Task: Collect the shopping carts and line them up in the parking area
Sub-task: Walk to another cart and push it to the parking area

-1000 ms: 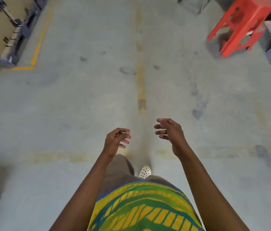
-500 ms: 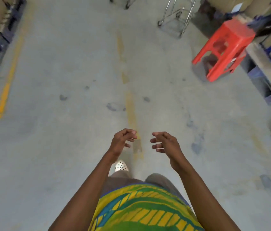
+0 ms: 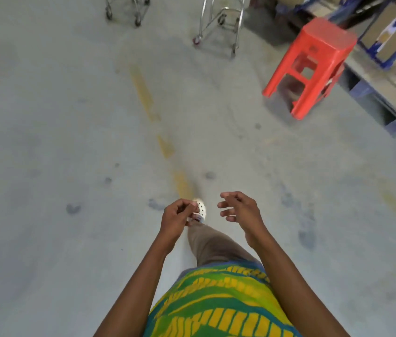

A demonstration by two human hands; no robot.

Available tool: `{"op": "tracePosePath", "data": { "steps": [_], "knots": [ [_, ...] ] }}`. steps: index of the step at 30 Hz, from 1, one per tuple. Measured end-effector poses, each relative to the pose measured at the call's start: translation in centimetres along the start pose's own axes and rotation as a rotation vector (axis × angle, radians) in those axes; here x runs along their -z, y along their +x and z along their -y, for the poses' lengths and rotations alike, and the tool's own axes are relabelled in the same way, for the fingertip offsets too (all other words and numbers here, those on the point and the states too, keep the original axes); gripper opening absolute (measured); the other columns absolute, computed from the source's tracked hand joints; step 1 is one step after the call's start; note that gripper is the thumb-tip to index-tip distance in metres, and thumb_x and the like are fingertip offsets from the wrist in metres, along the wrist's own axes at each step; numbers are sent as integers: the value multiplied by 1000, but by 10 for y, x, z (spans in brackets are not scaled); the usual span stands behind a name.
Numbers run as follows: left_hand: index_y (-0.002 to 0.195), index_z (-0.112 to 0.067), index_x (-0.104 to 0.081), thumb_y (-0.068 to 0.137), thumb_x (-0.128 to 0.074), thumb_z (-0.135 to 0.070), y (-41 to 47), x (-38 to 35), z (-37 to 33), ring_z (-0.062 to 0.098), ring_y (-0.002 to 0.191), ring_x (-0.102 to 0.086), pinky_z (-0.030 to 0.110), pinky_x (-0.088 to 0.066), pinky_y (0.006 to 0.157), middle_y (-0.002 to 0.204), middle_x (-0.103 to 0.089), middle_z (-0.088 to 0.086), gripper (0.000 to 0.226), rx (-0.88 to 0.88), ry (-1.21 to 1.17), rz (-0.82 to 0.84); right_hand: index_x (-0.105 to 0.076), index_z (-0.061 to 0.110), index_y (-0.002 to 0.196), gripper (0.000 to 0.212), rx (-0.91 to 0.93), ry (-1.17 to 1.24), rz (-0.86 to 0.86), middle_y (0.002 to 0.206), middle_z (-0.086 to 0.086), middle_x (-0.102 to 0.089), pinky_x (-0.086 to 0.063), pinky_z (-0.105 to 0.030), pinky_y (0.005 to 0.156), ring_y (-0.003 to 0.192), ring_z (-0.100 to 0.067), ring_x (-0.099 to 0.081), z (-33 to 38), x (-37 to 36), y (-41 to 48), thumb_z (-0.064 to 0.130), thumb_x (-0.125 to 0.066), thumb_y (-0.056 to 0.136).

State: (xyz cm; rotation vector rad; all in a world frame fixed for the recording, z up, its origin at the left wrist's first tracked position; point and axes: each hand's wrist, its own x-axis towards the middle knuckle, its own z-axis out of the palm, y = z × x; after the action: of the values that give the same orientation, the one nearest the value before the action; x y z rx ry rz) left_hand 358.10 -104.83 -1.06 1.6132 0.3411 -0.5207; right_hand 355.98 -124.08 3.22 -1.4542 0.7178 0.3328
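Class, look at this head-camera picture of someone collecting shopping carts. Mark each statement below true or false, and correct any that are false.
1. Both hands are holding nothing. True: the left hand and right hand are held out in front of the body with loosely curled fingers.
2. A cart is gripped by its handle. False: the two shopping carts, the left cart and the right cart, stand ahead at the top edge, well clear of the hands.
3. The red plastic stool stands upright beside a pallet. True.
4. The stool is left of both carts. False: it is to their right.
5. A worn yellow floor line runs ahead toward the carts. True.
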Motion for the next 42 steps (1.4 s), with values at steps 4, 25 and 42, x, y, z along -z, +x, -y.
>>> {"op": "tracePosePath", "data": {
  "steps": [4,25,42],
  "knots": [
    [100,1,-70,98,-64,-15,93,43,-64,17,78,-65,35,-50,69,90,-76,8,17,4,6,-67,-71,11,112,21,45,-64,96,97,-11,-77,-49,-32,71,72,-19,-66,98,-55,107,27,-64,100],
    [103,0,-69,96,-66,-16,577,226,-355,21,80,-63,33,-50,65,91,-75,11,18,-21,-141,-155,-72,15,108,18,104,-166,188,90,-4,-77,-47,-29,70,69,-15,-65,440,-306,487,29,-65,100],
    [105,-4,-70,94,-69,-24,926,266,-578,11,89,-66,39,-49,78,97,-77,6,23,-34,32,33,-69,4,117,26,-35,48,-7,88,-9,-73,-45,-24,59,61,-15,-63,672,-372,784,23,-64,100]
  ]
}}
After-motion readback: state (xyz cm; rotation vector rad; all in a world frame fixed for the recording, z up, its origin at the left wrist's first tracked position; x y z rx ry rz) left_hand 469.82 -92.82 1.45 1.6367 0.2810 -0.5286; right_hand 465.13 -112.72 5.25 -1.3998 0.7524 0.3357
